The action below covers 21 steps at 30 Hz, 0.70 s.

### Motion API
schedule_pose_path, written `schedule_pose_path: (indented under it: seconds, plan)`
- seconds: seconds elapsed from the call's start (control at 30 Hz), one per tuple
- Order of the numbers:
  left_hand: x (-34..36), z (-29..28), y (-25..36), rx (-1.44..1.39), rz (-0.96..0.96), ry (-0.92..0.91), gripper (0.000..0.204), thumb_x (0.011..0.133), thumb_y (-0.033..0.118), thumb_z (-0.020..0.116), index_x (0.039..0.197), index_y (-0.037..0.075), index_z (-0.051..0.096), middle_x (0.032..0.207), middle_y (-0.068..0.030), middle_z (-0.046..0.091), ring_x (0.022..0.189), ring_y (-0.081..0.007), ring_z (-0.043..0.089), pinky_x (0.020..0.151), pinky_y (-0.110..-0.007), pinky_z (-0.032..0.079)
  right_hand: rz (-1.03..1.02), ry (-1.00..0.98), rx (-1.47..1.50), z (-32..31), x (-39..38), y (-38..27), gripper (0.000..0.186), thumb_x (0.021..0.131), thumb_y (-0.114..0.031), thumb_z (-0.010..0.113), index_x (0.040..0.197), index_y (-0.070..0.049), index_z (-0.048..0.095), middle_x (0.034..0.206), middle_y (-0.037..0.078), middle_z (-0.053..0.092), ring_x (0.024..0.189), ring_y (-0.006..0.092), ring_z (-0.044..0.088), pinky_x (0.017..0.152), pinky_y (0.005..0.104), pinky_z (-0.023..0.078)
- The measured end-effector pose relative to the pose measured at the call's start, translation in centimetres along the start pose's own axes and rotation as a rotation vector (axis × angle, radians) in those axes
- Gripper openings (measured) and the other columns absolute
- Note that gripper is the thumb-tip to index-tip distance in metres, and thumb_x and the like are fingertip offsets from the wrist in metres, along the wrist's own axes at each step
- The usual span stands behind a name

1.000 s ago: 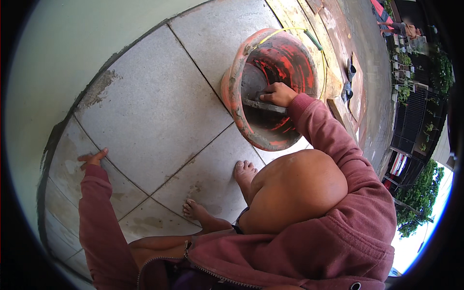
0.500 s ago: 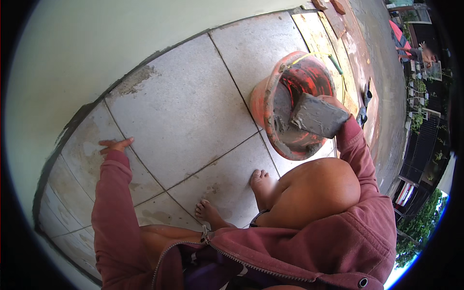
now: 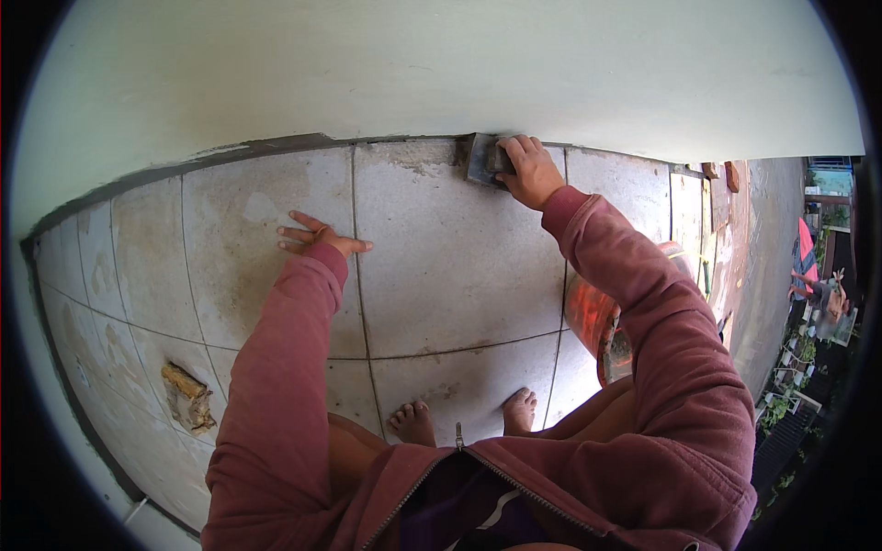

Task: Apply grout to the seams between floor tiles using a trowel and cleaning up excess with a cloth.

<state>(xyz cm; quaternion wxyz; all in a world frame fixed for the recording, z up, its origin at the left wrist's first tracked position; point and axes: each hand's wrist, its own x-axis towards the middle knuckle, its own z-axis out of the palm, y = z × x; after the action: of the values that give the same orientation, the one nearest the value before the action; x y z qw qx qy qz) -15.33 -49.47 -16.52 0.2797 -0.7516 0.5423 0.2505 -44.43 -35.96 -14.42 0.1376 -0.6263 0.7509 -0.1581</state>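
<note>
My right hand [image 3: 531, 173] grips the block-like handle of a small rectangular float [image 3: 480, 158], grey with wet mortar. The float's plate rests at the foot of the pale wall [image 3: 459, 64], where the wall meets the tiled floor [image 3: 450, 266]. A smear of grey mortar [image 3: 418, 156] lies on the tile just left of it. My left hand [image 3: 322, 237] is on the tiles to the left, fingers spread, holding nothing. Partly hidden behind my right forearm stands an orange mortar bucket [image 3: 593, 317].
A strip of dark mortar [image 3: 266, 147] runs along the wall's base. A torn brown-yellow scrap [image 3: 188, 397] lies on the tiles at the lower left. Boards [image 3: 684, 207] and bricks [image 3: 732, 176] lie at the right. Another person [image 3: 831, 298] is far off at the right edge.
My right hand has brought the float from the bucket to the wall's base, and the view has turned toward the wall. My left hand still lies spread on the floor.
</note>
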Motion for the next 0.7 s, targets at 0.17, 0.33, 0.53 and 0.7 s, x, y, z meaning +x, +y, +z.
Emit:
schedule_pose_path:
  seconds: [0.17, 0.33, 0.53, 0.7]
  plan:
    - [-0.7, -0.5, 0.4, 0.006, -0.013, 0.009, 0.146, 0.046, 0.048, 0.083, 0.128, 0.005, -0.030, 0.136, -0.0303, -0.020, 0.127, -0.0454, -0.017, 0.103, -0.056, 0.006, 0.065, 0.035, -0.112, 2.3, 0.8, -0.1, 0.051, 0.062, -0.011, 0.070, 0.109, -0.009, 0.051, 0.107, 0.012, 0.052, 0.098, 0.0340, 0.048, 0.080, 0.0416, 0.043]
    - [-0.9, -1.2, 0.6, 0.000, 0.017, 0.010, 0.145, 0.048, 0.049, 0.082, 0.129, 0.005, -0.030, 0.136, -0.0309, -0.019, 0.127, -0.0444, -0.016, 0.103, -0.057, 0.007, 0.232, -0.465, 0.109, -0.8, 4.4, 0.4, 0.046, 0.056, -0.015, 0.073, 0.100, -0.006, 0.062, 0.095, 0.014, 0.062, 0.090, 0.0304, 0.058, 0.080, 0.0353, 0.046]
    - [-0.9, -1.0, 0.0, 0.014, -0.017, 0.023, 0.145, 0.047, 0.049, 0.082, 0.129, 0.005, -0.030, 0.136, -0.0309, -0.021, 0.128, -0.0437, -0.016, 0.102, -0.058, 0.006, 0.599, 0.033, 0.296, 0.5, -0.7, -0.6, 0.049, 0.063, -0.027, 0.072, 0.101, 0.001, 0.059, 0.091, 0.020, 0.062, 0.088, 0.0286, 0.061, 0.078, 0.0349, 0.047]
    - [-0.7, -0.6, 0.6, -0.036, 0.024, 0.022, 0.146, 0.047, 0.047, 0.083, 0.128, 0.005, -0.031, 0.136, -0.0308, -0.021, 0.128, -0.0438, -0.017, 0.101, -0.059, 0.006, 0.498, 0.546, 0.103, 7.8, 1.0, -4.5, 0.045, 0.076, -0.025, 0.062, 0.105, 0.008, 0.051, 0.087, 0.024, 0.057, 0.080, 0.0406, 0.053, 0.072, 0.0452, 0.043]
